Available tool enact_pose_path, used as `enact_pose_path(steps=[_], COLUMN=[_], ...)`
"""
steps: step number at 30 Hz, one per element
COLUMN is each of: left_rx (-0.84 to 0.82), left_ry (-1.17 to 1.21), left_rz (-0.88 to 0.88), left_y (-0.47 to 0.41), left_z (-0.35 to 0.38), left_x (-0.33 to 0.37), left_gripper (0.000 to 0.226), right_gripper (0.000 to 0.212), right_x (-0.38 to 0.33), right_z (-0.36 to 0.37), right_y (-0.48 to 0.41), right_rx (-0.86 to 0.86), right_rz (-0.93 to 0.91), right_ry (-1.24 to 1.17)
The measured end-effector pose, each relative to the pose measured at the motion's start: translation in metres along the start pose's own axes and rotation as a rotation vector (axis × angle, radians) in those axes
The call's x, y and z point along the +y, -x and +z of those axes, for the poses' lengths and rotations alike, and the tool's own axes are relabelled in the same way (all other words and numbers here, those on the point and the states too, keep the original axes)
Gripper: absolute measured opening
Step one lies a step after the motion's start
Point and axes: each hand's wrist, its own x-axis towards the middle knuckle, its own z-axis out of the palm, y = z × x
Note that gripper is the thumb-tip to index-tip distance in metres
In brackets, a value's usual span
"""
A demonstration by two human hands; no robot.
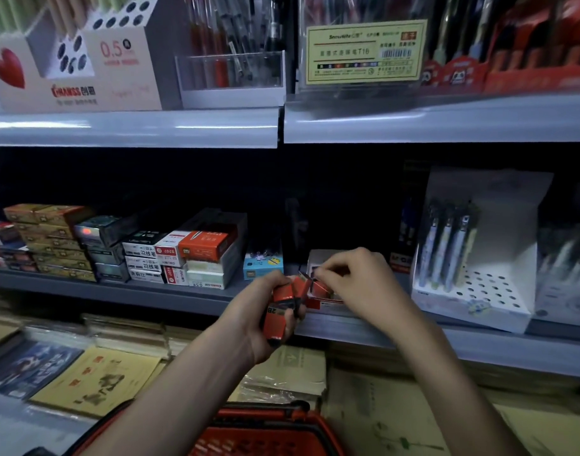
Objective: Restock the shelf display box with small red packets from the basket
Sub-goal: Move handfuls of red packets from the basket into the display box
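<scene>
Head view: the left hand (pixel 265 314) has its grip curled round a fanned bundle of small red packets (pixel 279 319), one face printed "2B", held just in front of the shelf (pixel 170 296) edge. The right hand (pixel 357 281) pinches a single packet (pixel 318 287) between thumb and fingertips over the open top of the display box (pixel 323 258). This box is a little card tray with a white back flap and a red front lip, standing on the shelf between a blue carton (pixel 264 268) and a white pen display (pixel 472 291). The red plastic basket (pixel 249 436), lattice-walled, sits low under the forearms. The packets look like thin, glossy card sleeves with crisp edges. They are probably very light and stiff enough to slot upright, yet slippery against each other, so the bundle could splay. They are best taken one at a time, by the two broad faces near one end.
</scene>
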Motion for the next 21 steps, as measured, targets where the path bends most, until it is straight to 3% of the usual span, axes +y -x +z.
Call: enact_pose_path(steps=[2,5,9,12,16,21], left_rx=[0.010,0.013,0.008,0.002,-0.001,-0.031], left_ry=[-0.036,-0.068,0.037,0.117,0.158,0.110], left_rz=[0.029,0.065,0.000,-0.040,-0.057,-0.081], left_y=[-0.003,-0.004,-0.005,-0.007,-0.007,-0.004], left_z=[0.002,0.004,0.004,0.002,0.000,0.002], left_x=[-0.002,-0.005,-0.001,0.003,0.005,0.005], left_gripper=[0.014,0.016,0.020,0.028,0.031,0.028], right_gripper=[0.025,0.011,0.003,0.006,0.012,0.019], right_x=[-0.011,-0.017,-0.010,-0.003,0.008,0.013], right_z=[-0.005,-0.008,-0.022,-0.021,-0.002,-0.006], right_y=[0.006,0.007,0.005,0.005,0.004,0.003], right_rx=[-0.041,-0.042,0.147,0.235,0.023,0.008], right_rz=[0.030,0.086,0.113,0.019,-0.081,-0.076], right_ry=[-0.157,-0.290,-0.366,-0.230,0.115,0.173])
